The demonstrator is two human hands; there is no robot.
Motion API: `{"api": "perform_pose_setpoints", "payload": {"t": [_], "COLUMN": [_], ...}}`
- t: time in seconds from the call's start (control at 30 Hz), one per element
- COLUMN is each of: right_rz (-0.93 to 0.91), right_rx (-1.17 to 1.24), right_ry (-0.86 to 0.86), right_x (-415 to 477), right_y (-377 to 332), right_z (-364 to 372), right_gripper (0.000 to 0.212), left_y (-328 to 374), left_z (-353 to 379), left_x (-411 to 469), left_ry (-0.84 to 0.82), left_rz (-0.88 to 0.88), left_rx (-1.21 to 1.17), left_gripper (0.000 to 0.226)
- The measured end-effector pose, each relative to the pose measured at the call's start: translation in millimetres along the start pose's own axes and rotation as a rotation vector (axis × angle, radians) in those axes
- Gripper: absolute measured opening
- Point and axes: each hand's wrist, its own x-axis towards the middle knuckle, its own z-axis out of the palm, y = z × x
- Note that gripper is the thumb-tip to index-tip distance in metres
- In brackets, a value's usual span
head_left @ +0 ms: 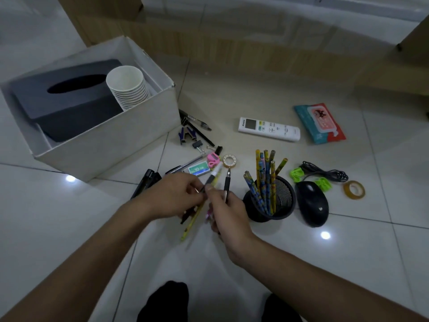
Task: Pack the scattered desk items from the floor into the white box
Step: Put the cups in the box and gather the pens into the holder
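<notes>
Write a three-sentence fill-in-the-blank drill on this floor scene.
1. The paper cups sit inside the white ____.
2. The mesh cup holds patterned ____.
3. The right hand grips a black ____.
Missing: box; pencils; pen.

Only "10" can be read, printed on the small green box point(198, 170).

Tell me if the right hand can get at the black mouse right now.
Likely yes for reach: the mouse lies uncovered on the floor beside the mesh cup. But the right hand grips a black pen, so grasping looks hindered.
</notes>
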Motion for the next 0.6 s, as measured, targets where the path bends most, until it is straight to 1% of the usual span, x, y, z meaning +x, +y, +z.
{"api": "perform_pose_setpoints", "payload": {"t": [0.07, 0.1, 0.23, 0.27, 0.3, 0.33, 0.37, 0.4, 0.43, 0.47, 0.53, 0.6], "right_rz": [-0.01, -0.001, 0.065, 0.071, 0.073, 0.086, 0.097, 0.102, 0.104, 0.101, 0.105, 0.102], "right_rx": [0.016, 0.026, -0.019, -0.002, 0.067, 0.159, 0.23, 0.245, 0.21, 0.168, 0.119, 0.113], "right_ry": [-0.007, 0.002, 0.078, 0.076, 0.064, 0.051, 0.03, 0.01, 0.003, 0.007, 0.028, 0.021], "right_x": [2.0, 4.1, 15.4, 17.0, 17.9, 16.7, 15.8, 15.7, 16.5, 17.5, 19.0, 17.6], "right_y": [-6.4, -8.2, -7.3, -6.8, -6.2, -7.9, -8.4, -7.6, -5.7, -3.8, -3.7, -6.4], "right_z": [4.2, 6.4, 10.7, 12.0, 12.6, 12.7, 11.7, 10.3, 8.8, 7.8, 8.3, 10.1], "right_gripper": [0.032, 0.033, 0.045, 0.046, 0.043, 0.036, 0.03, 0.028, 0.027, 0.027, 0.03, 0.035], "left_y": [13.1, 16.6, 12.6, 8.9, 5.3, -0.1, -7.0, -13.5, -18.4, -22.4, -30.9, -36.5], "left_z": [-3.3, -2.3, -15.5, -24.1, -32.7, -39.1, -42.4, -42.7, -40.6, -36.9, -26.9, -19.6], "left_x": [-6.4, -7.3, -6.0, -5.1, -2.5, 4.1, 14.1, 27.2, 41.1, 54.1, 76.3, 88.0], "left_ry": [-0.197, -0.247, -0.358, -0.354, -0.291, -0.158, 0.029, 0.225, 0.366, 0.426, 0.398, 0.411], "left_rz": [0.017, 0.013, -0.056, -0.088, -0.122, -0.141, -0.134, -0.1, -0.052, -0.013, -0.01, -0.045], "left_rx": [-0.12, -0.144, -0.217, -0.253, -0.291, -0.309, -0.277, -0.19, -0.085, 0.018, 0.206, 0.306], "left_gripper": [0.011, 0.013, 0.021, 0.023, 0.025, 0.024, 0.021, 0.017, 0.015, 0.015, 0.017, 0.017]}}
